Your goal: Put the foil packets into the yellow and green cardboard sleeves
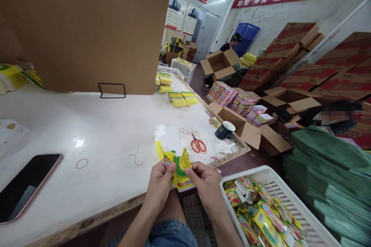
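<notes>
Left hand [160,179]: ours, thumb and fingers pinching the left side of a yellow-green packet [182,166].
Right hand [206,179]: ours too, thumb pressed on the packet's right side, fingers curled in close, so both our hands grasp the same thing.
Packet's place: between our hands, at the near edge of the white table [107,123], above our lap; we cannot tell whether it is sealed.
Scissors [198,145]: just beyond our right hand, red handles turned toward us, lying among tan rubber bands [182,130].
Mug [225,130]: dark outside, pale inside, near the table's right edge, beyond the scissors.
Basket [268,170]: white plastic, beside our right forearm, filled with a jumble of colorful printed packs [263,220].
Phone [29,187]: lying at the table's left, dark screen up, well apart from our hands.
Yellow bundles [181,98]: farther back on the table, right of a large cardboard panel [101,27] that stands upright with a black wire stand [112,90] before it.
Floor to our right: pink boxes [222,92] stacked near open cartons, with green sacks [321,173] closer to us.
Co-worker [228,44]: in a dark cap, behind an open carton [222,63] across the room.
</notes>
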A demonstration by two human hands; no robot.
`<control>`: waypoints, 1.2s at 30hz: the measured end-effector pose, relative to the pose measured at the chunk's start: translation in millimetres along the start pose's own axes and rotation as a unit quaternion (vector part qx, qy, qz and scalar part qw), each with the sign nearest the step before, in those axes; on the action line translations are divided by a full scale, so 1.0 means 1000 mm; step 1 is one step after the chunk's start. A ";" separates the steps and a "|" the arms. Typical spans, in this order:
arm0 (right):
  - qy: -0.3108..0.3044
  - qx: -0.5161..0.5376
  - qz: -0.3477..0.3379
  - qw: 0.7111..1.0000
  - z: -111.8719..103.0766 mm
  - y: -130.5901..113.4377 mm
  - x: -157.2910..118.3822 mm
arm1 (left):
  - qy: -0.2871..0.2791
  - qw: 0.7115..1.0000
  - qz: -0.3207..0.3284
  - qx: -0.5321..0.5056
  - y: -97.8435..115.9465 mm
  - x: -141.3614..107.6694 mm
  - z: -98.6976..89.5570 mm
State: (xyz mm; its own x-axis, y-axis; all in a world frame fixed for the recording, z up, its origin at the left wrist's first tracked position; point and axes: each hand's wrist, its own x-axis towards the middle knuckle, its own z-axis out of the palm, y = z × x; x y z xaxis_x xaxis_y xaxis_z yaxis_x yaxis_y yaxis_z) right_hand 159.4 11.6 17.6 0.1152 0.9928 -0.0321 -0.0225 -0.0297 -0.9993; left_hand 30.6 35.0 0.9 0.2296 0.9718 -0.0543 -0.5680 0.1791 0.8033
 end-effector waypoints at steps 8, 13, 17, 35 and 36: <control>0.015 -0.109 -0.084 0.990 -0.005 0.003 0.001 | 0.025 0.995 0.042 0.086 0.008 -0.016 -0.001; -0.125 -0.042 -0.072 0.989 -0.018 -0.018 0.004 | -0.072 0.994 -0.007 0.080 0.018 -0.021 -0.002; -0.155 -0.086 -0.063 0.982 -0.029 -0.024 0.009 | -0.111 0.992 -0.041 0.044 0.017 -0.023 -0.001; -0.133 -0.168 -0.043 0.976 -0.044 -0.028 0.012 | -0.054 0.982 0.017 0.178 0.003 -0.016 0.003; -0.144 -0.179 -0.031 0.973 -0.043 -0.028 0.012 | -0.058 0.981 0.019 0.182 0.002 -0.016 0.003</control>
State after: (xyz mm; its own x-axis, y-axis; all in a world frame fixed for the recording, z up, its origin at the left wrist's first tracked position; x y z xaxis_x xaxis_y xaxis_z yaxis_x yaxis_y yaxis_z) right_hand 204.2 19.1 44.3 -0.1797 0.9836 -0.0161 0.3281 0.0445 -0.9436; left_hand 28.4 19.3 5.1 0.3130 0.9493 0.0311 -0.2630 0.0551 0.9632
